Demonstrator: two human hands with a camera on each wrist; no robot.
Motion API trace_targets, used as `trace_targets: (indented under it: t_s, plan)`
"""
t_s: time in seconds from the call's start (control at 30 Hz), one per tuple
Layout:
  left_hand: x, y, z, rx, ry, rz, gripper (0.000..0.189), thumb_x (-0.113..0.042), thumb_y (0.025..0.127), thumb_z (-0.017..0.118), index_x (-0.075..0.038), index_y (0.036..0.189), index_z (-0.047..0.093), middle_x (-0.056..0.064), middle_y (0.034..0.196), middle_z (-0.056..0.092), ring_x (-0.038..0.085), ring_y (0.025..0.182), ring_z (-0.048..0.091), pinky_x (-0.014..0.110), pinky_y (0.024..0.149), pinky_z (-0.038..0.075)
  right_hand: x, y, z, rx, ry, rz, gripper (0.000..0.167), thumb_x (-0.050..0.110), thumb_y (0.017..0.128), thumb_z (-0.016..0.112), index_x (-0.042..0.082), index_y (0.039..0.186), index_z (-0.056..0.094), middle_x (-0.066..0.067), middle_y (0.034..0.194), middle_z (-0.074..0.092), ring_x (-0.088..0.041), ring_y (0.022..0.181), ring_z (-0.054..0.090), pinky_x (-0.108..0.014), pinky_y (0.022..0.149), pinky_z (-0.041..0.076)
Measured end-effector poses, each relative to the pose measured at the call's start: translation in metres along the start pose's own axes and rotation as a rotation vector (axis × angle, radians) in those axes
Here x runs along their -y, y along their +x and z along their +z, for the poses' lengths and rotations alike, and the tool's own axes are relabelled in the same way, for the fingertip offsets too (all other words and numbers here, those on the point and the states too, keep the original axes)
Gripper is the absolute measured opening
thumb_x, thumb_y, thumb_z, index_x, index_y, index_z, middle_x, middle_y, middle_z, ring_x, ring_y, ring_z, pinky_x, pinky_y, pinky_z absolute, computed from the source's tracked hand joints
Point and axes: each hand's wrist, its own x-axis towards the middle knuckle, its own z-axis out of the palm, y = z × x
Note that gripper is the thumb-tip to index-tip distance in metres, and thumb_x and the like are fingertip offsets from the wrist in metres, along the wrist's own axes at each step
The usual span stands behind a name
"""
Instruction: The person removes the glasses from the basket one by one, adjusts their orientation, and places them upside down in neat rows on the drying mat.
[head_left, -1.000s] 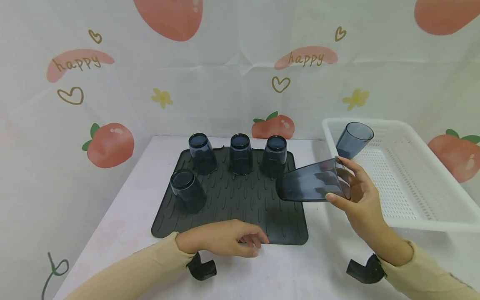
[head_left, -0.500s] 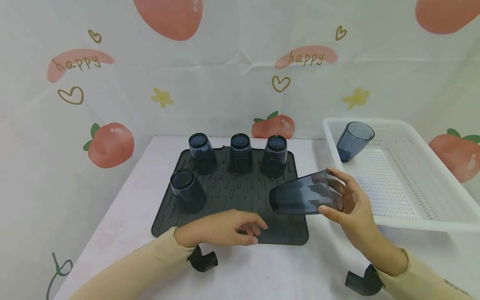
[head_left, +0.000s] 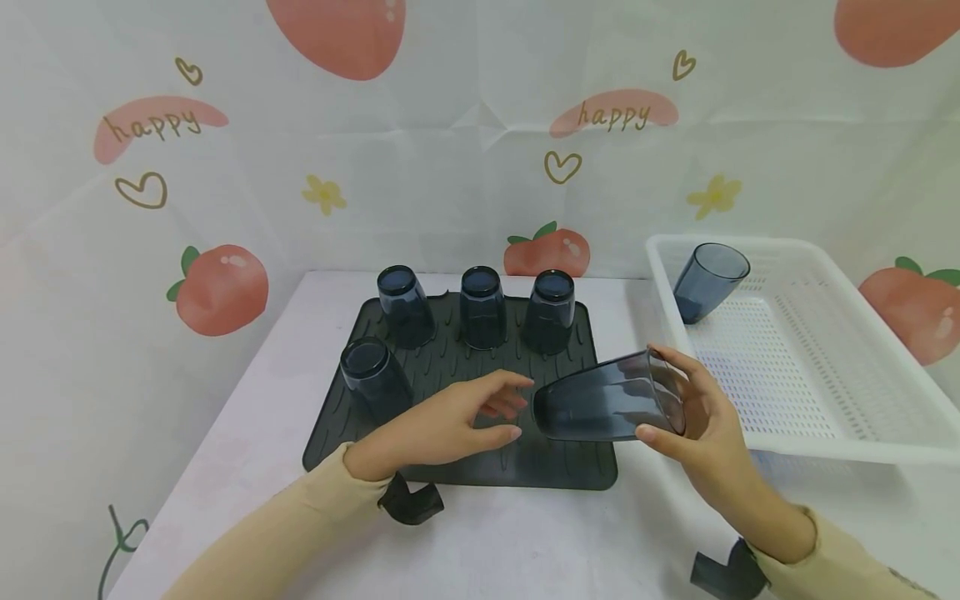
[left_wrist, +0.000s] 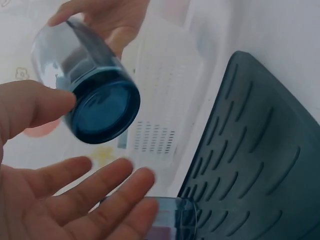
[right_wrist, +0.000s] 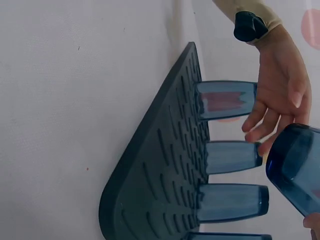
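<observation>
My right hand (head_left: 701,433) grips a blue-grey glass (head_left: 600,400) by its rim end. The glass lies tilted on its side in the air over the right part of a black ridged drying mat (head_left: 480,462), its thick base toward the left. My left hand (head_left: 457,421) is held over the mat with fingers spread, its fingertips close to the glass's base. In the left wrist view the left thumb overlaps the base (left_wrist: 102,112) and the other fingers are extended below it. Several similar glasses (head_left: 482,308) stand upside down on the mat, one of them (head_left: 377,383) at front left.
A white plastic basket (head_left: 847,450) with a perforated floor stands on the right side of the white table (head_left: 525,550). Inside its far left corner another blue-grey glass (head_left: 708,283) leans. A printed cloth (head_left: 442,192) hangs behind the table.
My right hand has brought the glass left and toward me, away from the basket. My left hand has risen and moved up to the glass's base, its fingers spreading.
</observation>
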Motion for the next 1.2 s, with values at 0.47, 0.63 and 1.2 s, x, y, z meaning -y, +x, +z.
trace_targets:
  t_s: [0.47, 0.63, 1.2]
  plan:
    - [-0.001, 0.017, 0.024, -0.155, -0.127, 0.195, 0.067, -0.02, 0.091, 0.069, -0.013, 0.148, 0.034, 0.003, 0.145, 0.041, 0.016, 0.135, 0.042, 0.035, 0.112, 0.036, -0.001, 0.0, 0.003, -0.026, 0.015, -0.016, 0.081, -0.024, 0.073, 0.061, 0.004, 0.145, 0.038, -0.011, 0.13, 0.051, -0.016, 0.109, 0.059, -0.022, 0.086, 0.054]
    - [0.003, 0.023, 0.032, -0.184, -0.151, 0.214, 0.067, -0.017, 0.089, 0.071, -0.012, 0.146, 0.036, 0.002, 0.142, 0.041, 0.015, 0.132, 0.042, 0.041, 0.112, 0.037, -0.002, 0.0, 0.003, -0.035, 0.015, -0.011, 0.081, -0.024, 0.073, 0.061, 0.004, 0.145, 0.037, -0.011, 0.131, 0.05, -0.017, 0.11, 0.059, -0.023, 0.087, 0.054]
    - [0.001, 0.035, 0.041, -0.203, -0.285, 0.243, 0.072, -0.011, 0.085, 0.075, -0.012, 0.145, 0.036, 0.006, 0.141, 0.044, 0.018, 0.117, 0.051, 0.032, 0.1, 0.047, -0.002, 0.001, 0.006, -0.052, 0.048, -0.007, 0.08, -0.02, 0.074, 0.063, 0.006, 0.145, 0.038, -0.011, 0.131, 0.051, -0.018, 0.112, 0.057, -0.024, 0.087, 0.054]
